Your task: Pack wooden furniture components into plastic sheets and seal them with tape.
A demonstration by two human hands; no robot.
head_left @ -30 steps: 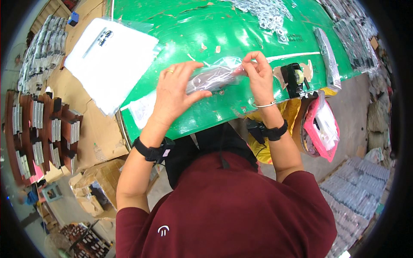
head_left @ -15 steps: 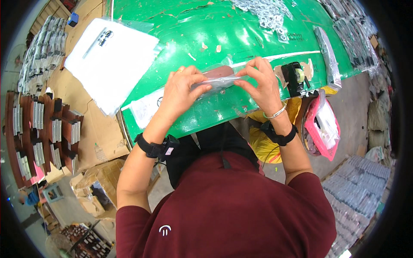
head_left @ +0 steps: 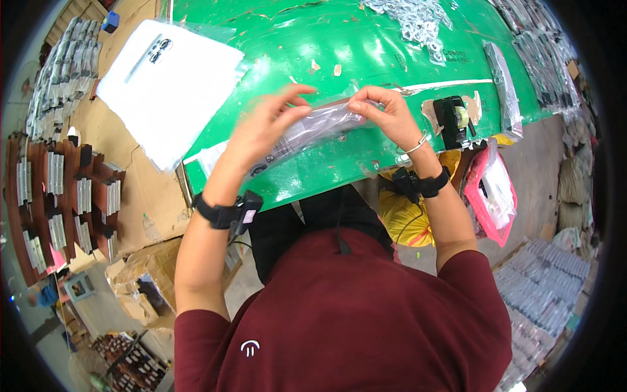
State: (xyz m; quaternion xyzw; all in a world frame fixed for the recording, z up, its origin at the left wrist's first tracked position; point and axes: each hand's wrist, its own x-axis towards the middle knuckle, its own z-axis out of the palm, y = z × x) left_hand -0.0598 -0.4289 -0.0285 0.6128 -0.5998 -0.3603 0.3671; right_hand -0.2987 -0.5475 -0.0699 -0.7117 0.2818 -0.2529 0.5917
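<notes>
A clear plastic bag (head_left: 313, 129) with a long, flat brown piece inside lies slantwise near the front edge of the green table. At its right end, my right hand (head_left: 386, 116) pinches the plastic between thumb and fingers. My left hand (head_left: 266, 125) hovers over the bag's left part, smeared by motion, with fingers and thumb apart and nothing seen in them. Left of it lies a stack of flat white bags (head_left: 173, 91). A black tape dispenser (head_left: 450, 121) stands to the right of my right hand.
Small metal rings in clear packets (head_left: 418, 29) lie at the back of the green table (head_left: 294, 49). A wrapped piece (head_left: 503, 88) lies at its right. Brown parts with metal strips (head_left: 62, 202) stand at left. A pink basket (head_left: 493, 196) is below the right edge.
My left hand has let go of the plastic and moved slightly left. My right hand keeps its pinch at the right end. The bag now lies flatter, covering the brown piece.
</notes>
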